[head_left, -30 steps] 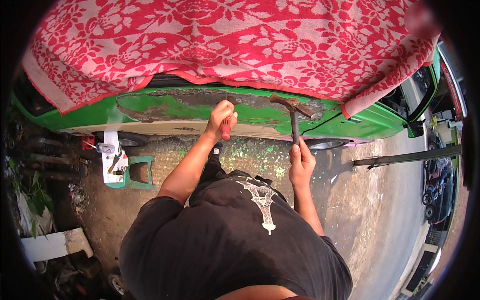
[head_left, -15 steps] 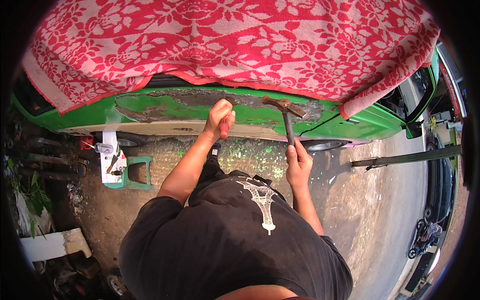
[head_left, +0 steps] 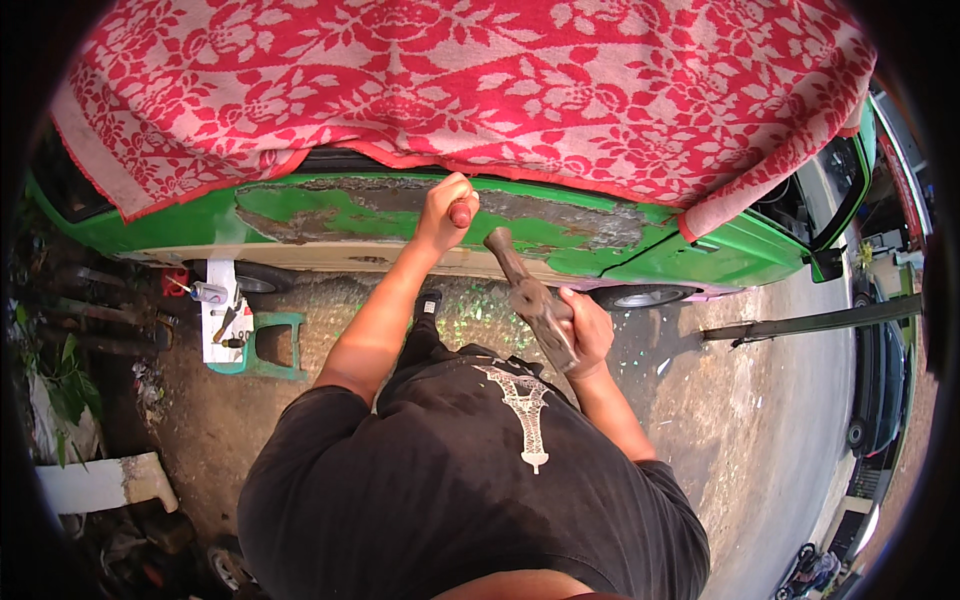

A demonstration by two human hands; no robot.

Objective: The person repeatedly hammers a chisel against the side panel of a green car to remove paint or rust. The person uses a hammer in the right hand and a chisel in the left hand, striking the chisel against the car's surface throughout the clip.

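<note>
A green car (head_left: 700,265) stands ahead of me, the upper part of its side scraped down to grey-brown patches with peeling green paint. My left hand (head_left: 443,212) is closed round a red-handled tool (head_left: 460,213), its handle end facing me, held against the scraped strip. The tool's working end is hidden, so I cannot tell its exact kind. My right hand (head_left: 592,335) grips a hammer (head_left: 530,300) by its handle, mostly hidden behind the head. The worn metal head is raised close to my body, apart from the car and the red-handled tool.
A red-and-pink flowered blanket (head_left: 450,80) covers the car's top. On the left, a green stool (head_left: 275,370) bears a white board (head_left: 215,335) with a can (head_left: 208,292) and small tools. Paint chips litter the ground. A post (head_left: 810,320) juts in at right.
My right hand has drawn the hammer back from the car toward me, its head now nearer my body. My left hand has shifted slightly up, its tool's handle tilted more toward me.
</note>
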